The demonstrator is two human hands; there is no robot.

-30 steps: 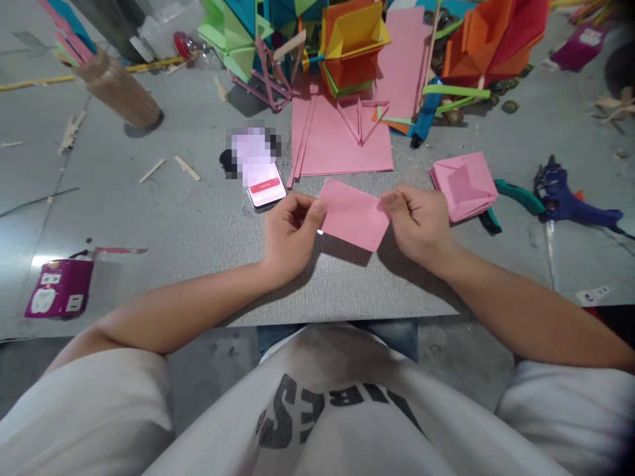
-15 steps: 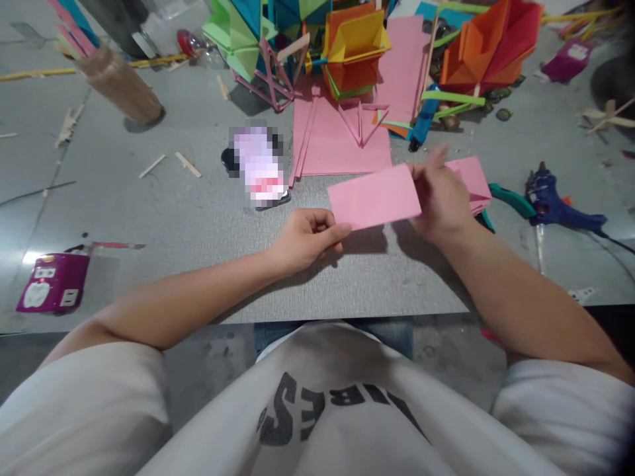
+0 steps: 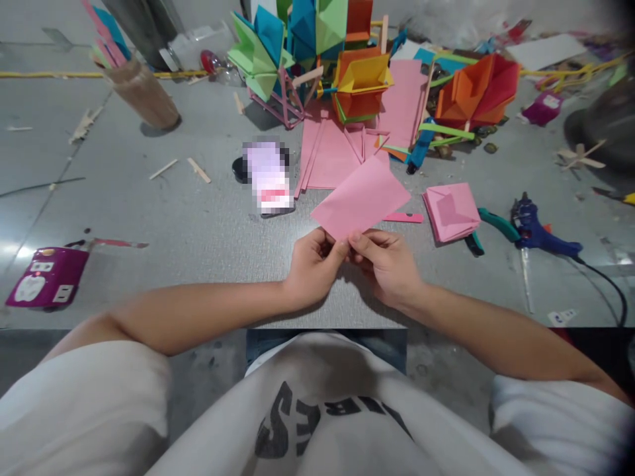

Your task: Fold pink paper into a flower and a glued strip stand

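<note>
A pink folded sheet of paper (image 3: 364, 195) is held at its near corner, tilted up over the table. My left hand (image 3: 317, 268) pinches that corner between thumb and fingers. Right beside it, my right hand (image 3: 389, 264) pinches the same corner, the two thumbs almost touching. Beyond the paper lies a larger pink sheet (image 3: 320, 175) with thin pink paper strips on it. A short pink stick (image 3: 407, 217) shows partly from behind the held paper. To the right sits a stack of folded pink paper (image 3: 452, 211).
A blue glue gun (image 3: 546, 228) and green-handled pliers (image 3: 499, 225) lie at the right. Folded paper flowers (image 3: 362, 86) crowd the back. A blurred phone (image 3: 270, 175) rests left of the pink sheet. A brown cup (image 3: 143, 92) and a purple box (image 3: 47, 277) stand at the left.
My right hand has moved left and down from beside the pink stack to the paper's near corner. The paper has turned, its far end now pointing up and right.
</note>
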